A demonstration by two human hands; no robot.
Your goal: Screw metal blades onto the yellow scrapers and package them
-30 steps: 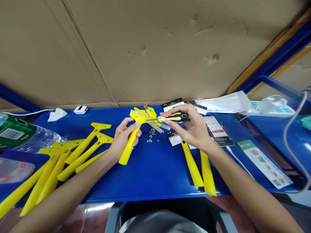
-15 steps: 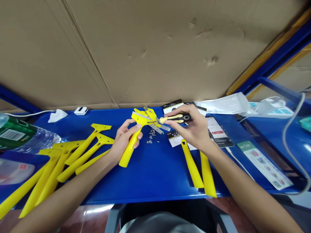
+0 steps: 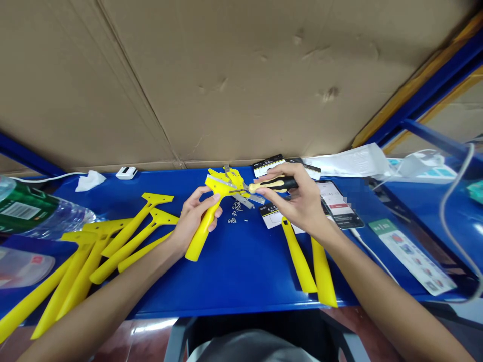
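Wrapped round the neck of a yellow scraper (image 3: 203,235) is my left hand (image 3: 196,213); the scraper's wide head points up and away from me. My right hand (image 3: 302,196) grips a black and cream screwdriver (image 3: 277,184), its shaft pointing left. The screwdriver's tip meets the right side of the scraper's head, though the exact contact is too small to make out. Behind lie yellow head pieces and metal blades (image 3: 245,201) in a heap. Small screws or nuts (image 3: 234,213) are scattered just this side of them.
Several yellow scrapers (image 3: 128,234) lie at the left, near a water bottle (image 3: 37,208). Two yellow handles (image 3: 300,256) rest under my right forearm. Farther right are a phone (image 3: 341,205) with a cable and a printed card (image 3: 413,256). Cardboard (image 3: 234,85) walls the back of the blue table (image 3: 234,281).
Hardly anything differs. The scraper's head and the screwdriver have shifted very slightly, and both hands keep their grips.
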